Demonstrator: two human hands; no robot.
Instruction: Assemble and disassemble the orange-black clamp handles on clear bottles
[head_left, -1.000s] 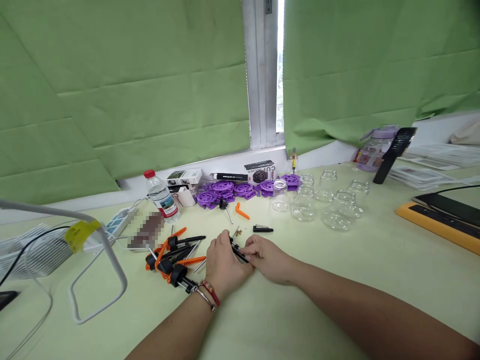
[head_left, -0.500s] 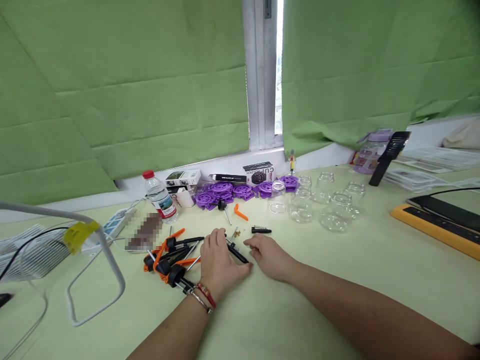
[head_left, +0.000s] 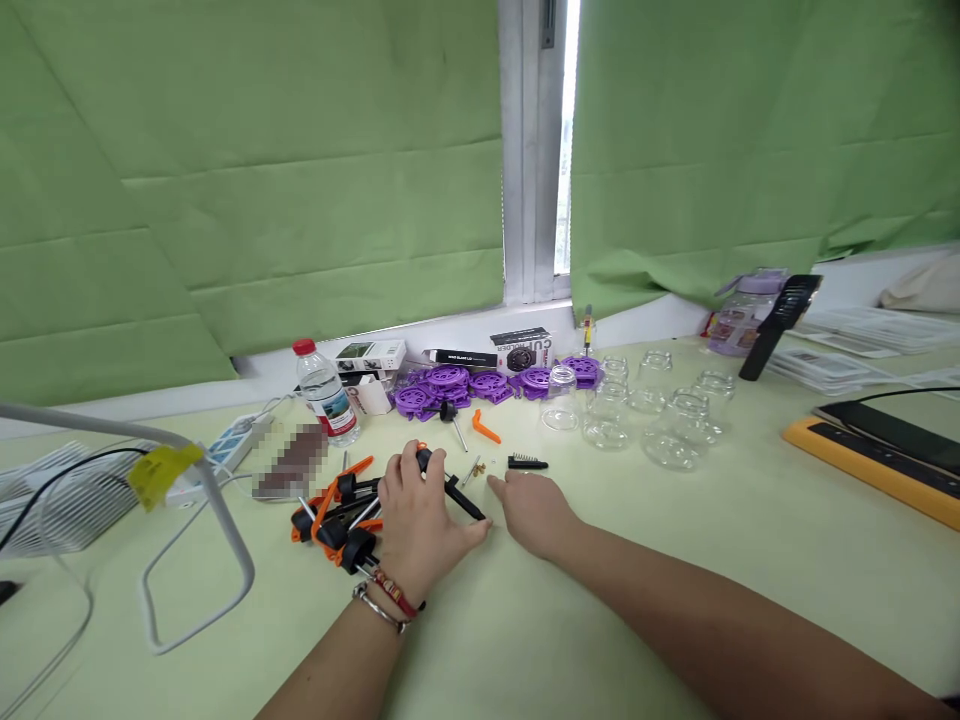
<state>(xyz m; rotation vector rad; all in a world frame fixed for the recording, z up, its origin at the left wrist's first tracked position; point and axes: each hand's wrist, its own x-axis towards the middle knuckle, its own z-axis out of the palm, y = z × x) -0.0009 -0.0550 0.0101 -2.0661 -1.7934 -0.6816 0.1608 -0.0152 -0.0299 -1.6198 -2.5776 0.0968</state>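
My left hand [head_left: 421,510] is closed around a slim black rod-like part [head_left: 463,497] with a rounded black end; the thumb meets its lower tip, and the palm hides some of it. Close to its right, my right hand [head_left: 534,512] rests low over the table with the index finger stretched out and the other fingers bent beneath. Near that fingertip lie small brass-coloured pieces [head_left: 480,469] and a thin metal pin [head_left: 471,470]. Beyond it lies a black piece with a spring [head_left: 528,462]. A pile of orange and black parts with metal shafts [head_left: 330,535] sits left of my left hand.
Several clear glass jars [head_left: 671,440] stand at the back right. Purple plastic wheels [head_left: 448,379] lie along the wall beside small boxes and a water bottle [head_left: 328,395]. A grey metal frame [head_left: 240,560] juts in at left; an orange-edged device [head_left: 862,455] lies at right.
My left hand has shifted slightly left and lifted the black part, whose rounded end now shows. My right hand stays near the small pieces. The view has shifted slightly.
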